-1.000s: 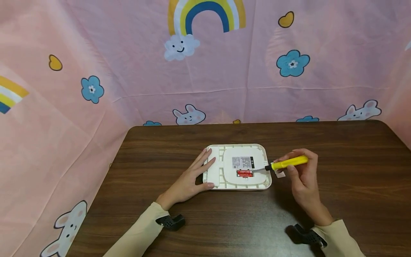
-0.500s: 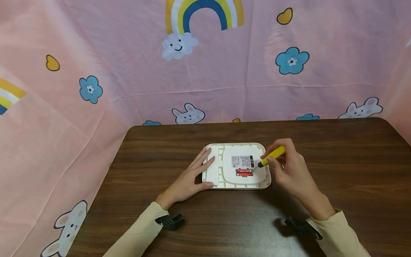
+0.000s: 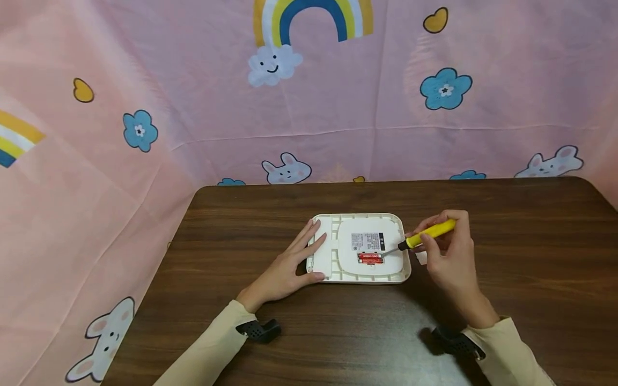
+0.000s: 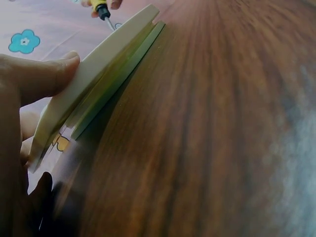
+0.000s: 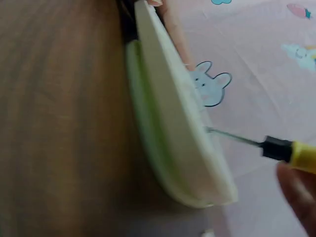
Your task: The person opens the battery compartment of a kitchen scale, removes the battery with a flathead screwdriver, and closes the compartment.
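A white rounded-rectangular plastic device (image 3: 345, 271) lies with its label and open battery compartment facing up. Two red batteries (image 3: 370, 258) sit side by side in that compartment. My left hand (image 3: 280, 276) rests on the device's left end, fingers spread and fairly straight, thumb at the near edge; the left wrist view shows this thumb (image 4: 52, 76) against the side. Between thumb and fingers, my right hand (image 3: 449, 257) holds a yellow-handled screwdriver (image 3: 431, 232) with a black collar. Its thin metal shaft slants down to the right end of the batteries.
On the dark wooden table (image 3: 338, 332), a small white piece (image 3: 421, 258) lies just right of the device, partly behind the right hand. A pink printed cloth (image 3: 333, 96) hangs behind the table. A black wrist device (image 3: 259, 331) is strapped at the left sleeve.
The screwdriver swung left and steeper half a second ago, then came back right and lower, its tip staying by the batteries' right end. The left hand kept its place on the device.
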The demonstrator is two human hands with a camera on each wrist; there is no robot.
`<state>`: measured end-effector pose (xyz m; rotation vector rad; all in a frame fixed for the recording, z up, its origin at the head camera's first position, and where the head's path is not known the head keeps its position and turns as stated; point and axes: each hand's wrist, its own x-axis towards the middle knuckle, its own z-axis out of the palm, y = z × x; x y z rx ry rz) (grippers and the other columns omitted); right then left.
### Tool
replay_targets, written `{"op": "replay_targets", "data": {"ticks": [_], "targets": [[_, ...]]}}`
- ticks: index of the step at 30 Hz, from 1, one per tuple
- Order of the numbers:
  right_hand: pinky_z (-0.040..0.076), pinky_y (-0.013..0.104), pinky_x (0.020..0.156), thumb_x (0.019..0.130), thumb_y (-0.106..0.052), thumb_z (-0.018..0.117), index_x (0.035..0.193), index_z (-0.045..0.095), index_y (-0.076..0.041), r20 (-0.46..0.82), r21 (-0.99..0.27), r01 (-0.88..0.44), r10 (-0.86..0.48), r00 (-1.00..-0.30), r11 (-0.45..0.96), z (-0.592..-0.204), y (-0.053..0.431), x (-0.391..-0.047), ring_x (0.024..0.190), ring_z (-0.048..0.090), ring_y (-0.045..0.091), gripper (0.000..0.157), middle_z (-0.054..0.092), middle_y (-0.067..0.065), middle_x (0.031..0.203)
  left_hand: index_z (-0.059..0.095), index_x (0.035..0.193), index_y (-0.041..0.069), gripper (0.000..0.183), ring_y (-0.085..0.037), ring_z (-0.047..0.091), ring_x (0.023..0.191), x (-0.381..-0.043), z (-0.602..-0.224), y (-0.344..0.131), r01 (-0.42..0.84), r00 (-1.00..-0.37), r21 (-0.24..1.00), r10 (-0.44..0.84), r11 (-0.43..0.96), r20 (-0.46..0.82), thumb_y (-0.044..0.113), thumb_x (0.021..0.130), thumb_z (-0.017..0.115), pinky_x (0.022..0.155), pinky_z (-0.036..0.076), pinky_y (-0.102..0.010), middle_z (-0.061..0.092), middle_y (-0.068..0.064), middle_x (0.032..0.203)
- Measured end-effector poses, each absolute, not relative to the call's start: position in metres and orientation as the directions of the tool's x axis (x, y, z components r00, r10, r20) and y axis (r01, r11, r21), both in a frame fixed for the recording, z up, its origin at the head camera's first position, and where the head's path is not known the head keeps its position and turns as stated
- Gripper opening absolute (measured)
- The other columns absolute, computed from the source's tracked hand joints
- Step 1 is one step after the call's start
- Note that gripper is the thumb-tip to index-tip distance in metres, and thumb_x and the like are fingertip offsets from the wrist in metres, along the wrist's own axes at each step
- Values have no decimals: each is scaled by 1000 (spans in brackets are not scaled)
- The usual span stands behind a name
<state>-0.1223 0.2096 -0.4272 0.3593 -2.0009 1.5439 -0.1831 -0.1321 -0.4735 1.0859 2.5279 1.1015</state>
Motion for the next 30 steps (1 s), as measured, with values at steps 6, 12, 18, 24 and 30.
{"op": "replay_targets", "data": {"ticks": [6,12,18,24,30], "targets": [[63,25,66,90,26,52,113,30,20,659,-737,-675,224,-718,4,-452,204,-122,88,79,18,33,66,16,100,23,170,28,82,-19,-9,167,-182,-473,-136,557,-717,683,689,473,107,46,103,67,122,30,-70,-4,5,180],[64,29,67,90,27,48,114,36,9,680,-668,-735,307,-666,-116,-465,201,-120,89,80,26,32,64,23,100,15,171,30,80,-21,-16,166,-182,-473,-133,600,-700,610,709,517,88,50,107,59,117,37,-71,-7,5,180],[65,33,66,92,28,46,116,38,3,645,-668,-717,325,-692,-198,-472,207,-121,90,80,30,36,64,26,101,11,172,30,87,-21,-20,165,-184,-474,-132,615,-689,593,720,520,83,63,104,53,117,37,-72,-11,5,180],[65,35,81,91,29,46,117,40,3,629,-676,-699,312,-712,-234,-476,210,-123,91,79,30,38,66,25,102,12,171,32,85,-25,-21,165,-183,-477,-132,596,-713,590,697,545,76,57,104,59,124,21,-73,-18,-1,179],[63,37,84,96,25,49,119,41,1,577,-730,-645,300,-759,-227,-474,212,-123,95,80,30,35,65,27,104,13,171,33,86,-28,-20,165,-180,-476,-131,578,-735,588,675,566,72,48,104,65,126,16,-73,-22,-3,178]]}}
